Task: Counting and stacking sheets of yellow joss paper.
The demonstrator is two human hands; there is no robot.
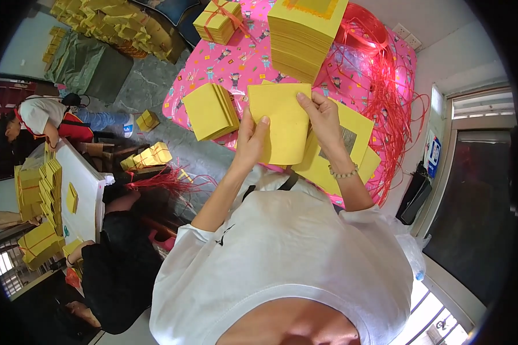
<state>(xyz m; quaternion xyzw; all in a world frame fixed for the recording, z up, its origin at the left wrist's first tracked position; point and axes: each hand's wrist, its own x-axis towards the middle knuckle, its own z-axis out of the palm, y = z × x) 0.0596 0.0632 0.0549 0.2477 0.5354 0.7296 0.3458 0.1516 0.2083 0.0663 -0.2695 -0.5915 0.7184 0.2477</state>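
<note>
Between my two hands is a folded sheet of yellow paper (281,123), held over the near edge of the pink table. My left hand (251,138) grips its left side, thumb on top. At the upper right corner my right hand (322,115) pinches it, thumb on the face; a beaded bracelet circles that wrist. Beneath my right forearm lie loose yellow sheets (360,129), one bearing a grey square (346,138). To the left of my left hand rests a stack of folded yellow paper (209,112).
A tall stack of yellow sheets (299,43) and a tied yellow bundle (217,23) stand at the table's far side. Red plastic string (388,98) hangs tangled along the right. People sit at a white table (80,190) on the left, with more yellow bundles (148,121) on the floor.
</note>
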